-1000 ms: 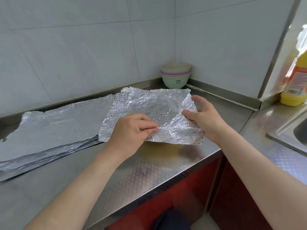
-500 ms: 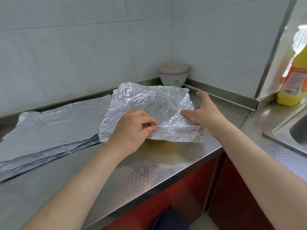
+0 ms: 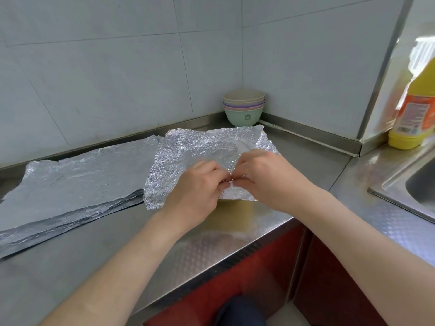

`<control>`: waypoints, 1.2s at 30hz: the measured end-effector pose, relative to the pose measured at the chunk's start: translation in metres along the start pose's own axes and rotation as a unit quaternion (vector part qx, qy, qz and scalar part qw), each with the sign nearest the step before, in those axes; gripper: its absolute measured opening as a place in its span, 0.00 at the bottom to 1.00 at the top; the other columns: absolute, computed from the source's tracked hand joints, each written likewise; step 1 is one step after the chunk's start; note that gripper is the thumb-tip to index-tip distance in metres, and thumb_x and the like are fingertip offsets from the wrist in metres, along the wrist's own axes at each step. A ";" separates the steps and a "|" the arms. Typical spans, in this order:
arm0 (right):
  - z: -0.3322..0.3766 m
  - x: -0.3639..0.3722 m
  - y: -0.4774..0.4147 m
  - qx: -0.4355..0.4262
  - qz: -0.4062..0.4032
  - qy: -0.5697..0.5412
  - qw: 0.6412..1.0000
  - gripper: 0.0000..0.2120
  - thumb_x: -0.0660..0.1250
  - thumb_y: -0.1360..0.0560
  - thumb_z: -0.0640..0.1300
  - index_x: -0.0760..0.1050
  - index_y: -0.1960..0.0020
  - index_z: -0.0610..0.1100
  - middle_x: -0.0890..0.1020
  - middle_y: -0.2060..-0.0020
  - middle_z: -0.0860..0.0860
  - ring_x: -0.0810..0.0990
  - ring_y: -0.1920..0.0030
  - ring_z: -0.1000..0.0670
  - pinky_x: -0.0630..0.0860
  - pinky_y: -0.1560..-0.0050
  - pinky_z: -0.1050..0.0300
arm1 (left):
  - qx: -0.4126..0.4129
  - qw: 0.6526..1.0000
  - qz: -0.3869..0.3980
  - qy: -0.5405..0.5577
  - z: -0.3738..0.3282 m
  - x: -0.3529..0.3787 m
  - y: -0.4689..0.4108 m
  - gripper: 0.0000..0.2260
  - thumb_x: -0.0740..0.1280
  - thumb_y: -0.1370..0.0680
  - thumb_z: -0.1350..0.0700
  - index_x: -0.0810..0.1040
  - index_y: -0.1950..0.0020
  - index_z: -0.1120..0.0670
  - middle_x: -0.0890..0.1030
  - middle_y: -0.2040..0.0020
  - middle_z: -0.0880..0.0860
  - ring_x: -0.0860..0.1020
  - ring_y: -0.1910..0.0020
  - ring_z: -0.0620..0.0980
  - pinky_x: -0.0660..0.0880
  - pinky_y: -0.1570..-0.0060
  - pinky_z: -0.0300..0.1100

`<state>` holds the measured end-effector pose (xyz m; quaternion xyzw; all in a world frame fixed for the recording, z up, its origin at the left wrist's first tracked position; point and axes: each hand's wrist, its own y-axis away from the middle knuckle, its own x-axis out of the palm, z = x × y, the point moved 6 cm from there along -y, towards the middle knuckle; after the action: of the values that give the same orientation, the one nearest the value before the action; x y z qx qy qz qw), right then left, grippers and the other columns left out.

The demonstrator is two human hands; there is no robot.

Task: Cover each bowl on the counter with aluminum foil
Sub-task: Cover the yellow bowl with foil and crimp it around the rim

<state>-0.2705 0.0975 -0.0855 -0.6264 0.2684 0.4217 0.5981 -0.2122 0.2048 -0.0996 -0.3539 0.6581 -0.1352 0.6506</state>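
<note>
I am at a shiny metal counter (image 3: 117, 267) in the corner of a kitchen. A crinkly foil sheet (image 3: 188, 149) lies spread out in front of me. It sits on top of a bowl (image 3: 233, 202). The bowl is almost all hidden. I can see only a bit of yellow under the near edge of the foil, and a round shape pressed into the top of the foil.

My left hand (image 3: 195, 187) and my right hand (image 3: 263, 182) are close together at the near edge of the foil sheet. Their fingertips almost touch. The fingers of my left hand are curled, and they pinch the foil. The thumb and fingers of my right hand pinch the foil too, just beside them. The far side of the foil sheet lies loose, with its corners sticking out past the bowl.

To the left is a flat pile of foil (image 3: 77, 184), right next to the sheet I hold. In the far corner, by the wall, is a stack of bowls (image 3: 243, 109). The bottom one is green. None of them has foil on it. On the right is a yellow bottle (image 3: 414, 118) with an orange label, next to a sink (image 3: 419, 184). Below the counter is a red cupboard (image 3: 259, 267).
</note>
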 end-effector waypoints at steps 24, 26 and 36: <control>0.054 -0.014 0.012 -0.189 -0.159 0.074 0.966 0.04 0.68 0.28 0.32 0.76 0.58 0.39 0.77 0.61 0.44 0.73 0.61 0.43 0.74 0.61 0.48 | -0.017 0.986 -0.024 -0.165 -0.038 -0.059 0.029 0.07 0.72 0.35 0.68 0.79 0.61 0.58 0.77 0.63 0.54 0.75 0.61 0.57 0.74 0.64 0.49; 0.062 -0.008 0.007 -0.201 -0.150 0.060 0.966 0.05 0.68 0.29 0.32 0.75 0.58 0.40 0.77 0.60 0.45 0.73 0.60 0.43 0.74 0.61 0.48 | -0.044 0.982 -0.027 -0.180 -0.034 -0.062 0.038 0.07 0.73 0.35 0.67 0.79 0.62 0.58 0.77 0.64 0.53 0.75 0.61 0.56 0.73 0.65 0.47; 0.038 0.013 0.009 -0.137 -0.089 0.010 0.987 0.07 0.74 0.30 0.39 0.79 0.55 0.47 0.78 0.57 0.53 0.77 0.55 0.46 0.64 0.53 0.54 | -0.192 0.977 0.005 -0.088 -0.034 -0.049 0.043 0.08 0.67 0.22 0.53 0.83 0.46 0.52 0.80 0.46 0.52 0.75 0.45 0.52 0.68 0.44 0.43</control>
<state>-0.2798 0.1357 -0.0984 -0.7282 0.1577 0.3934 0.5387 -0.2620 0.2576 -0.0857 -0.4796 0.6137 0.0284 0.6266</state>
